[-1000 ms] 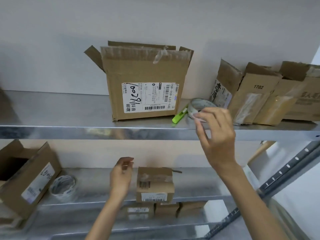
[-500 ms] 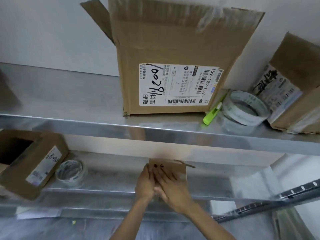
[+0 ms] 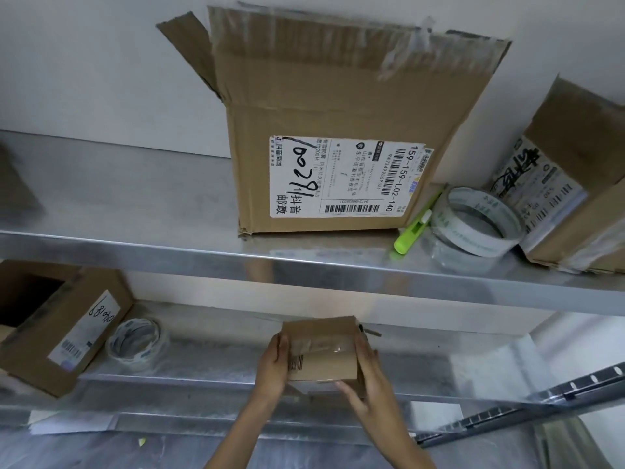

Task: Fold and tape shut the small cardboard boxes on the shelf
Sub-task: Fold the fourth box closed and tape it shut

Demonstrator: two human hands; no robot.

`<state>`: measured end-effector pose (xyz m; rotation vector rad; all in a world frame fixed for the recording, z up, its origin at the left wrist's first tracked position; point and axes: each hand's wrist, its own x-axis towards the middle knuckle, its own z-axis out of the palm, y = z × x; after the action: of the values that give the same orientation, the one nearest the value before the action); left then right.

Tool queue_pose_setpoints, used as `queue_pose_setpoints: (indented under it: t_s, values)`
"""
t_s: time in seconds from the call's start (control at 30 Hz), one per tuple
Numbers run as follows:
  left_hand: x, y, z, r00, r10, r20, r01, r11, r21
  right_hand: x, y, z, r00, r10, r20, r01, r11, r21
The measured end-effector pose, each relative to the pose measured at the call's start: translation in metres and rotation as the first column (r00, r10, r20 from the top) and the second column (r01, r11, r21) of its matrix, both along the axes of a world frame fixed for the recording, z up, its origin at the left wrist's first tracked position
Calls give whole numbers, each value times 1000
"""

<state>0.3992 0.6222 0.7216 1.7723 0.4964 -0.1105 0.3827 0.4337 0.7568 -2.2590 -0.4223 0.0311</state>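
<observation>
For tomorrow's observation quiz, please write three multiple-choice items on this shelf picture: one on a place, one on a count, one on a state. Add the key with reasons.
1. Where does the green marker lie?
A. On the upper shelf, between the large box and a tape roll
B. On top of the large box
C. Inside the large box

2. How many tape rolls show?
A. One
B. Two
C. Four

3. The small box is
A. lying untouched
B. held between both hands
C. crushed flat

Key:
1 A: it lies by the large box's right corner, beside the roll.
2 B: one is on the upper shelf and a second roll is on the lower shelf.
3 B: the left hand and right hand grip its sides.
</observation>
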Motion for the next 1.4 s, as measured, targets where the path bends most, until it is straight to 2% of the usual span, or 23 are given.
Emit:
queue_pose_setpoints:
  t_s: [0.03, 0.07, 0.1, 0.17, 0.23, 0.3, 0.37, 0.5, 0.6, 0.63, 0.7, 0.8, 0.87, 0.93, 1.0, 1.07, 1.1, 1.17, 1.23, 1.3, 1.4]
  values:
    - [0, -1, -1, 1000, -19, -4, 19, 1000, 3, 1, 7, 6, 999, 27, 44, -27, 1000, 0]
    - [3, -3, -1, 999, -35, -2, 35, 999, 5, 4, 16, 10, 988, 91, 127, -82, 994, -78]
    - [5, -5, 1, 1000, -24, -10, 24, 999, -24, 6, 27, 14, 966, 188, 176, -143, 960, -242]
    - [12, -8, 14, 1000, 1, -4, -2, 983, -183, 9, 52, 14, 932, 295, 211, -142, 833, -534]
    - [16, -9, 27, 1000, -8, 8, 10, 940, -341, 8, 65, 15, 953, 267, 143, -132, 790, -598]
    - [13, -12, 33, 996, -53, 70, 75, 925, -374, 9, 65, 17, 955, 279, 96, -188, 826, -532]
    - [8, -17, 30, 993, -28, 115, 67, 936, -346, 13, 58, 21, 941, 334, 51, -277, 850, -448]
    - [9, -18, 28, 993, -63, 100, 90, 950, -299, 22, 34, 25, 947, 296, -126, -321, 899, -297]
    - [13, -16, 29, 993, -90, 71, 103, 973, -208, 20, 6, 20, 970, 242, -22, -230, 887, -400]
    - [13, -17, 29, 992, -104, 72, 115, 978, -172, 16, 3, 16, 974, 228, -9, -214, 896, -390]
    - [13, -18, 32, 992, -95, 86, 106, 984, -143, 7, 8, 12, 980, 193, -46, -198, 953, -228]
    - [10, -14, 33, 990, -10, 142, 36, 983, -179, -5, 20, 10, 998, 37, -40, -34, 996, 86]
    - [5, -10, 31, 989, 17, 150, 21, 968, -249, -8, 22, 10, 997, -5, -78, 16, 989, 147]
    - [1, -10, 22, 991, 47, 123, -11, 960, -278, -7, 23, 6, 998, 49, -51, -49, 999, 1]
    - [0, -9, 11, 995, 82, 65, -67, 976, -207, -2, 28, 1, 992, 107, 67, -82, 949, -304]
    - [1, 0, -3, 990, 138, -17, -139, 983, -121, 4, 41, 2, 984, 172, -37, -168, 855, -490]
    - [2, 5, -4, 989, 143, -46, -148, 980, -133, 7, 50, -4, 981, 189, -45, -182, 819, -545]
    - [7, 9, -7, 990, 116, -85, -132, 967, -220, 11, 64, -10, 980, 195, -47, -185, 789, -586]
    - [6, 3, -4, 998, 28, -62, -44, 963, -265, 13, 69, -10, 978, 205, -23, -179, 785, -593]
    - [3, -5, -5, 1000, -20, -12, 17, 970, -244, 15, 65, -17, 968, 248, 30, -176, 763, -622]
    - [1, -6, -5, 998, -50, 31, 55, 986, -160, 18, 44, -23, 952, 305, 9, -231, 741, -630]
